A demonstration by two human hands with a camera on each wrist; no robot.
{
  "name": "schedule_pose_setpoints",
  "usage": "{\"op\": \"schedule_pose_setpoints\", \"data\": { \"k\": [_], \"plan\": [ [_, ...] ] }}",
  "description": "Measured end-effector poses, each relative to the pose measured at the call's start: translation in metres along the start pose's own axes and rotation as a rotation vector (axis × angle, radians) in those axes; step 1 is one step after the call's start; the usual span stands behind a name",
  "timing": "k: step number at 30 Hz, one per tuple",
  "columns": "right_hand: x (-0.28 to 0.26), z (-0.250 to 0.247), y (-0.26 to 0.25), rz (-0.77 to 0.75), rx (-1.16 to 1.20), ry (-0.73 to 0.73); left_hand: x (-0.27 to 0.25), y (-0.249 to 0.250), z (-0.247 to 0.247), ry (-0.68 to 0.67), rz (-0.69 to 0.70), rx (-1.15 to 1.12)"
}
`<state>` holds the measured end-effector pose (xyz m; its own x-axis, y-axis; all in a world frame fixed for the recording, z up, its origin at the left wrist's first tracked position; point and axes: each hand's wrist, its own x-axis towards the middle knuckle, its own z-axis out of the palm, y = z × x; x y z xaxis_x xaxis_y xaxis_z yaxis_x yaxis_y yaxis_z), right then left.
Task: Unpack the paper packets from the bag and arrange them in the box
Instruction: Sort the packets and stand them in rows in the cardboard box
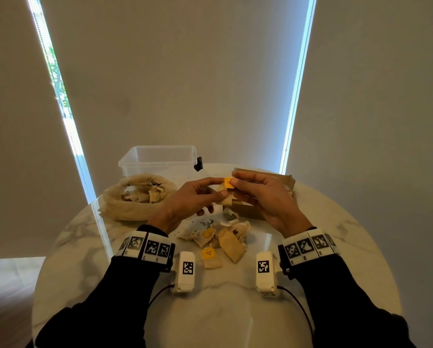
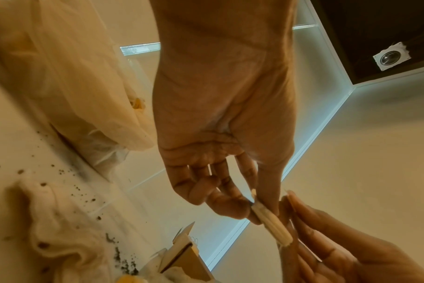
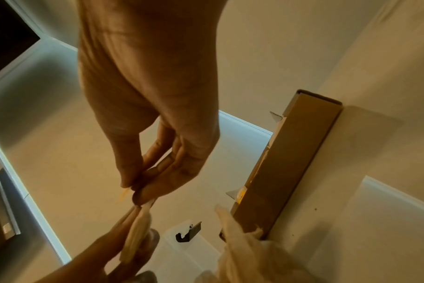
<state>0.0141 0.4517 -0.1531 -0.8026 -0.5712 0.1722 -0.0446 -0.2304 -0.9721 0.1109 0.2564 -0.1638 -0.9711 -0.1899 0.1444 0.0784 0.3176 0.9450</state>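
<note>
Two hands, left hand (image 1: 185, 197) and right hand (image 1: 263, 194), pinch grip on one packet (image 1: 226, 194); bag (image 1: 137, 194) holds packets; clear tub (image 1: 157, 159) bare.

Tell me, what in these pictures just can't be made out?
- Inside of the cardboard box: head view, both hands cover it; right wrist view shows only its outer wall.
- Print on the yellow tag: head view, too small.
- How many packets remain in the bag: head view, folds hide them.
- Held packet: wrist views, edge-on and blurred.

Dim, warm room, backlit

Daylight glares through gaps beside the blinds (image 1: 160, 71); wrist views are soft, orange-tinted, bent at edges.
</note>
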Motion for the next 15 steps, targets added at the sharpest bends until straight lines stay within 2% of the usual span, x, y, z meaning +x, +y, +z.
{"op": "schedule_pose_setpoints", "data": {
  "k": [4,8,11,15],
  "plan": [
    [-0.002,0.005,0.002,-0.095,-0.173,0.055,-0.001,0.001,-0.002,0.033,0.038,0.025],
    [-0.002,0.01,0.006,-0.151,-0.315,0.084,-0.006,0.006,-0.004,-0.015,0.052,-0.006],
    [0.0,0.011,0.008,-0.141,-0.357,0.107,-0.008,0.009,-0.004,-0.044,0.03,-0.044],
    [0.001,0.011,0.006,-0.146,-0.387,0.053,-0.009,0.014,-0.004,0.002,-0.037,-0.132]
  ]
}}
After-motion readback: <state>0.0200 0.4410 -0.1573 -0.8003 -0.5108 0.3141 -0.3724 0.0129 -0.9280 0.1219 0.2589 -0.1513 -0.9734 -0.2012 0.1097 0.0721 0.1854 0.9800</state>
